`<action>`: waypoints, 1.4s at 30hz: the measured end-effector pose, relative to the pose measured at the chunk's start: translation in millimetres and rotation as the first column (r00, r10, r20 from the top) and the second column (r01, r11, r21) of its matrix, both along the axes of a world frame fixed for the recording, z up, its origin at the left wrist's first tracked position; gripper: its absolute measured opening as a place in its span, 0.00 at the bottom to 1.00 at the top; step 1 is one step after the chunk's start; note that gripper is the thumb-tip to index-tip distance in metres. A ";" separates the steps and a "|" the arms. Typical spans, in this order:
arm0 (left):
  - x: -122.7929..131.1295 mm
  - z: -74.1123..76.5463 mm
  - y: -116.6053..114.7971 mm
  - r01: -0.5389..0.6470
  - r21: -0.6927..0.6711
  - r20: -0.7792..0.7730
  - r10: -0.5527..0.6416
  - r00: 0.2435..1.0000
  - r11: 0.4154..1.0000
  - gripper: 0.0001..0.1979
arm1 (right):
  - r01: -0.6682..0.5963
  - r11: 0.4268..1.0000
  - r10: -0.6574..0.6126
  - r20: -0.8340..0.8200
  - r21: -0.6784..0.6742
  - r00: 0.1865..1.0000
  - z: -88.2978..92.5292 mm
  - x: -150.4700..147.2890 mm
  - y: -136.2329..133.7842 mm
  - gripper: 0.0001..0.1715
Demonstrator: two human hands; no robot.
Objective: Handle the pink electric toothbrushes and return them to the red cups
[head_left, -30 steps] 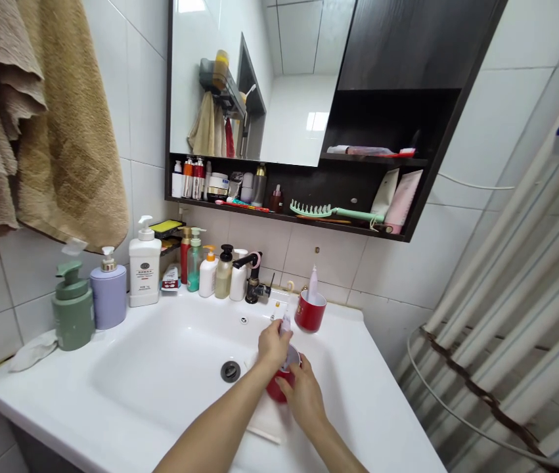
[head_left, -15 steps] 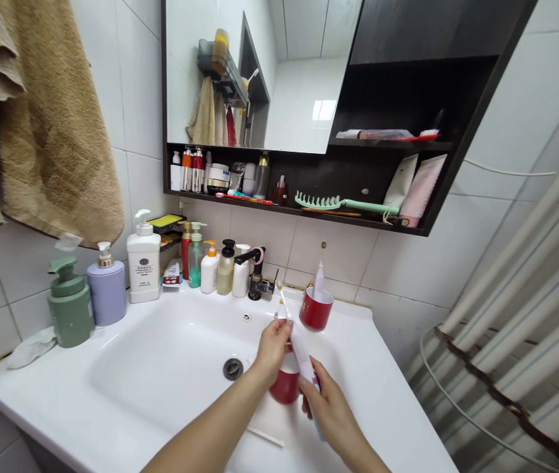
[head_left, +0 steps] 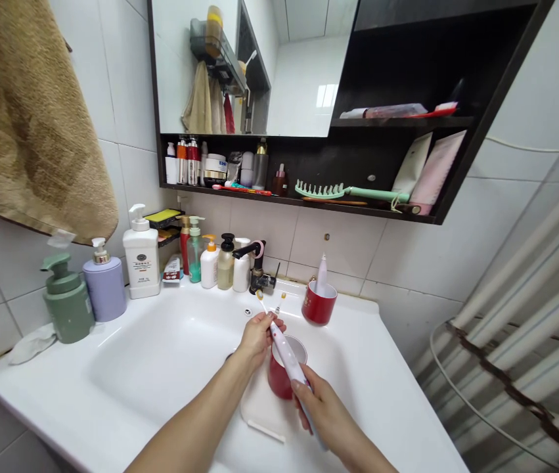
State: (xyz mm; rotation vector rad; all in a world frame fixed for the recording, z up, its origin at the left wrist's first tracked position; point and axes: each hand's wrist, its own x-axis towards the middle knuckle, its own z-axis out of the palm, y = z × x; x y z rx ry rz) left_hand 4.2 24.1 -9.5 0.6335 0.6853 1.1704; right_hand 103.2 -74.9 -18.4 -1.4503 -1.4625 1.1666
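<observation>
My right hand (head_left: 319, 408) grips the lower body of a white electric toothbrush (head_left: 286, 355), which points up and to the left over the sink. My left hand (head_left: 255, 334) pinches its thin neck just below the small brush head (head_left: 259, 295). Right behind the toothbrush stands a red cup (head_left: 283, 376) on the sink's right side. A second red cup (head_left: 318, 303) with another white toothbrush in it stands farther back by the wall.
A black tap (head_left: 255, 266) stands behind the white basin (head_left: 151, 355), with several pump bottles along the left rim. A tan towel (head_left: 37, 131) hangs at left. A dark shelf (head_left: 309, 200) carries a green comb and tubes. White pipes run at right.
The toothbrush came out of the near red cup and is now lifted and tilted left. My right hand moved from the cup onto its body; my left hand slid up to its neck.
</observation>
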 end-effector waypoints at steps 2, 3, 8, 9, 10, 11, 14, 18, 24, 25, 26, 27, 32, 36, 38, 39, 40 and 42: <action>-0.9 -0.3 1.3 -0.020 -0.017 0.001 0.020 1.000 1.000 0.04 | -0.008 1.000 0.008 0.000 -0.030 1.000 0.7 -2.6 1.0 0.18; -1.3 -0.3 2.0 -0.030 -0.019 0.003 0.031 1.000 0.999 0.04 | 0.011 1.000 -0.010 0.020 -0.007 1.000 0.5 -3.6 1.8 0.18; -2.7 -1.1 4.4 -0.086 -0.012 0.011 0.086 0.996 0.996 0.04 | 0.090 0.990 -0.100 0.095 0.108 0.990 -1.3 -7.9 4.5 0.17; -2.9 -1.6 4.7 -0.088 -0.015 0.012 0.088 0.996 0.996 0.04 | 0.071 0.996 -0.075 0.071 0.058 0.995 -1.1 -9.1 4.5 0.17; -3.0 -2.2 4.9 -0.088 -0.018 0.016 0.088 0.996 0.996 0.04 | 0.047 0.999 -0.047 0.035 -0.005 0.998 -0.8 -10.4 4.3 0.16; -3.1 -2.7 5.2 -0.085 -0.021 0.022 0.086 0.996 0.996 0.04 | 0.021 0.998 -0.021 -0.002 -0.060 1.000 -0.4 -11.5 4.0 0.16; -2.9 -3.5 5.6 -0.089 -0.023 0.030 0.090 0.996 0.996 0.05 | 0.013 0.998 -0.013 0.000 -0.060 1.000 -0.3 -12.4 3.7 0.16; -1.8 -2.8 5.5 -0.116 -0.027 0.019 0.117 0.993 0.993 0.04 | 0.094 0.987 -0.121 0.217 0.129 0.969 -0.5 -10.8 3.9 0.15; -1.8 -2.4 5.6 -0.117 -0.049 0.022 0.118 0.993 0.992 0.05 | -0.009 0.994 0.011 0.017 -0.106 1.000 2.0 -13.6 2.9 0.16; -2.0 -2.5 5.7 -0.118 -0.050 0.022 0.119 0.993 0.992 0.05 | -0.008 0.994 0.009 0.006 -0.111 1.000 1.5 -13.8 3.1 0.16; -2.2 -2.5 5.8 -0.120 -0.051 0.022 0.121 0.992 0.991 0.05 | 0.002 0.996 -0.001 0.019 -0.092 1.000 0.6 -13.7 3.4 0.16; -2.3 -2.5 5.8 -0.122 -0.052 0.020 0.124 0.992 0.991 0.05 | 0.020 0.998 -0.017 0.051 -0.057 0.999 -0.2 -13.5 3.7 0.16; -2.3 -2.1 6.1 -0.120 -0.049 0.023 0.122 0.992 0.991 0.05 | 0.044 0.998 -0.041 0.074 -0.037 0.996 4.1 -15.4 0.9 0.14; -2.6 -3.0 6.8 -0.108 -0.045 0.033 0.110 0.993 0.993 0.06 | 0.008 0.982 -0.022 -0.069 -0.186 0.997 13.9 -19.3 -3.1 0.13; -3.3 -3.6 7.2 -0.106 -0.044 0.025 0.107 0.994 0.993 0.06 | 0.012 0.984 -0.025 -0.069 -0.180 0.997 14.2 -19.3 -3.2 0.14; -3.8 -3.7 7.4 -0.103 -0.042 0.013 0.103 0.995 0.994 0.06 | 0.016 0.987 -0.025 -0.053 -0.160 0.998 13.0 -18.6 -2.7 0.13; -4.4 -3.8 7.6 -0.095 -0.040 -0.003 0.095 0.995 0.995 0.05 | 0.020 0.990 -0.024 -0.028 -0.136 0.999 11.0 -17.6 -2.1 0.13; -5.5 -3.8 8.1 -0.074 -0.028 -0.037 0.073 0.997 0.997 0.05 | 0.031 0.995 -0.028 0.029 -0.094 0.999 6.1 -15.0 -0.4 0.14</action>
